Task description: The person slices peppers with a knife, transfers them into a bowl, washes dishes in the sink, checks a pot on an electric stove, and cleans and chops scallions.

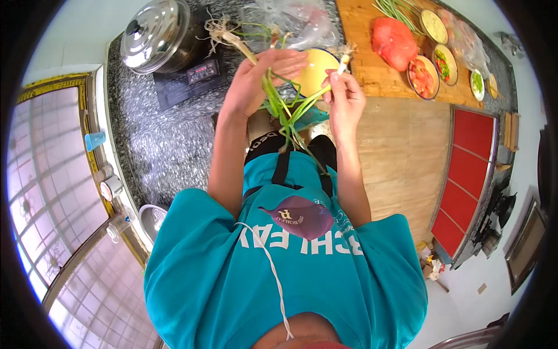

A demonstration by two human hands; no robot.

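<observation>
A bunch of green onions (281,104) with pale, hairy roots hangs from my left hand (256,78), its green leaves drooping in front of my body. The fingers of that hand are stretched out flat to the right, with the stalks held at the thumb side. My right hand (346,99) pinches one green onion (343,63) near its white end, roots pointing up. Behind and between both hands is a yellow bowl (318,68) with a dark rim, partly hidden by the left fingers.
A lidded pot (156,36) and a cooker panel (203,72) are at the back left. Plastic bags (308,23) lie behind the bowl. On the wooden board (372,81) are a red bag (393,43), a bowl of red pieces (422,77) and several other bowls. A metal basin (152,221) is at left.
</observation>
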